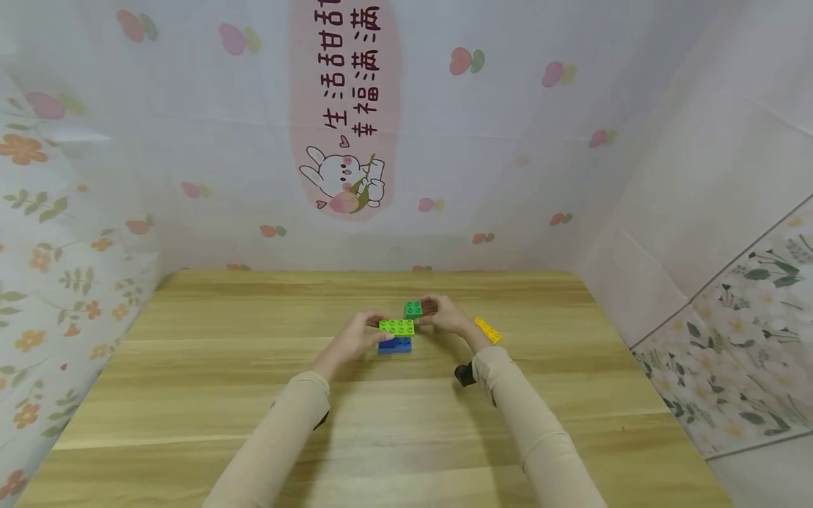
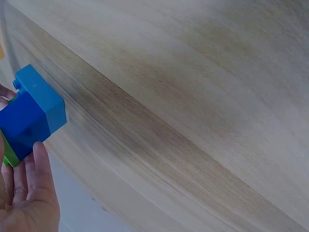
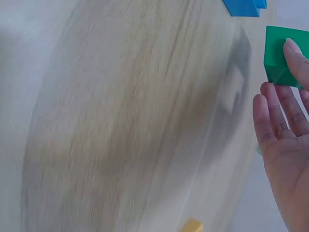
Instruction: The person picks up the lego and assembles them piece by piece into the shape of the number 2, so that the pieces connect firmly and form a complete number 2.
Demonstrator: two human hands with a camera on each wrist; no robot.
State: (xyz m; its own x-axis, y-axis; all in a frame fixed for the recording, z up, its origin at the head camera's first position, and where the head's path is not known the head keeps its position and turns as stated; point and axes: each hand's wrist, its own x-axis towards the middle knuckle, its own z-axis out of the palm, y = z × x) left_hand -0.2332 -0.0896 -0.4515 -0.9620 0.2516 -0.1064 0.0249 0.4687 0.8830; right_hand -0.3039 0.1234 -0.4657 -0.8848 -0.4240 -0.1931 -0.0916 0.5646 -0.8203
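Observation:
My left hand (image 1: 360, 336) grips a small stack of toy building bricks in the middle of the table. On top is a lime green brick (image 1: 396, 327) with several studs. Beneath it comes a dark blue brick (image 2: 23, 121), and a lighter blue brick (image 2: 44, 92) forms the bottom and juts out past one side. Just behind and to the right of the stack, my right hand (image 1: 447, 316) pinches a green brick (image 3: 280, 63) between thumb and fingers, its studs facing up. The green brick is apart from the blue one in the right wrist view.
A yellow brick (image 1: 487, 330) lies on the wooden table (image 1: 394, 444) to the right, beside my right forearm. A black wrist camera (image 1: 465, 375) sticks out from the right sleeve. Patterned cloth (image 1: 508, 141) hangs behind the table and at both sides.

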